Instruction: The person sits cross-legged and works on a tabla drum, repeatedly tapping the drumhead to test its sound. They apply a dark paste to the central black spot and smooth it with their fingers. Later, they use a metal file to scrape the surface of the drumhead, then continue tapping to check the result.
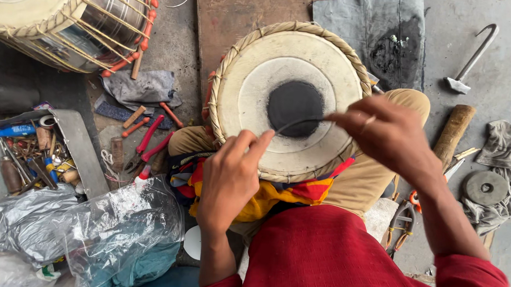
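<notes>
Head view: only view, looks down on person seated on floor.
Drum [289, 99]: rests on person's lap, head up; pale skin, black round patch at centre, braided rim w/ lacing.
Thin strip [299, 121]: dark, curved, stretched across drum's black patch betw. both hands.
Left hand [230, 176]: at drum's near-left rim, fingers pinched together on strip end.
Right hand [393, 137]: over drum's right edge, fingers closed on other end of strip.
Doing it well: judged, keep strip taut and low on skin, both pinches firm, even pull.
Pliers [148, 148]: red-handled, on floor left of drum.
Second drum [73, 18]: far left of drum, lying on its side.
</notes>
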